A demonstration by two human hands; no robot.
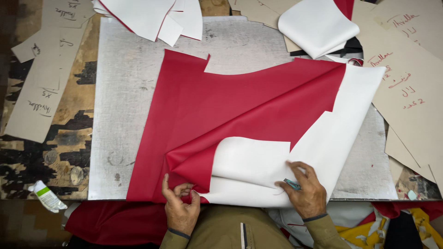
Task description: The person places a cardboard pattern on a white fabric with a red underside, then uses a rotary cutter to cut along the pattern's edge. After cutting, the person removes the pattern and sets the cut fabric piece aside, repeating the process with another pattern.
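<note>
I see a large red sheet of leather-like material with a white underside spread across a scuffed grey metal work plate, its near part folded back so the white backing faces up in front of me. A white cut panel with a straight right edge lies on that fold. My left hand sits at the near edge of the sheet, wrist bent inward, thumb and curled fingers pinched on a small bunch of the red material where it creases. My right hand rests palm down on the white backing, fingers spread and pressing, with a small teal-handled tool gripped between thumb and forefinger; its tip touches the white surface just beside the panel's lower right corner. Both olive sleeves come in from the bottom edge. Beyond the plate, beige card patterns with handwriting lie to the right and left, a stack of white cut pieces sits at the far edge, and a small white and green tube lies on the worn wooden bench at the near left.
</note>
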